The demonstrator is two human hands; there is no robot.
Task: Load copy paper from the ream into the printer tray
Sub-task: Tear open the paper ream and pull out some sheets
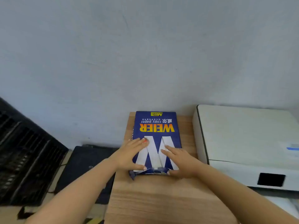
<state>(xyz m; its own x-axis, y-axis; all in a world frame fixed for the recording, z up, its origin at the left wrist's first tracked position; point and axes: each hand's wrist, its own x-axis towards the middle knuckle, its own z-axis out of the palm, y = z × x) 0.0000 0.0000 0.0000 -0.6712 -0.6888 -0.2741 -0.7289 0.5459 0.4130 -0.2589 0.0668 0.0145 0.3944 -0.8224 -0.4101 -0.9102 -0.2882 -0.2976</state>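
Backdrop: pale grey-blue painted wall point(145, 54) fills the upper half of the view, meeting the counter's far edge.
Counter: light wood-grain counter point(153, 199), running from the wall toward the camera.
Ream: blue paper-wrapped ream of copy paper point(157, 126) printed "WEIER copy paper" in yellow and white, with a large white W; it lies flat on the counter, lettering upside down to the camera, far end near the wall. Its near end wrapper looks torn and crumpled.
Printer: white box-shaped printer point(242, 143) with a dark rectangular panel on its front, just to the right of the ream, apart from it.
Left hand: left hand point(129, 156) rests palm-down on the ream's near left part, fingers spread flat and pointing toward the wall, thumb lying along the near edge by the torn wrapper. Grip apart, closed on nothing.
Right hand: right hand point(181, 162) lies on the ream's near right corner, fingers extended over the white W, thumb at the torn end. Grip apart, only pressing on the wrapper.
Left side: black slatted crate-like object point(24, 151) and a flat black device point(87, 162) sit lower, beside the counter.
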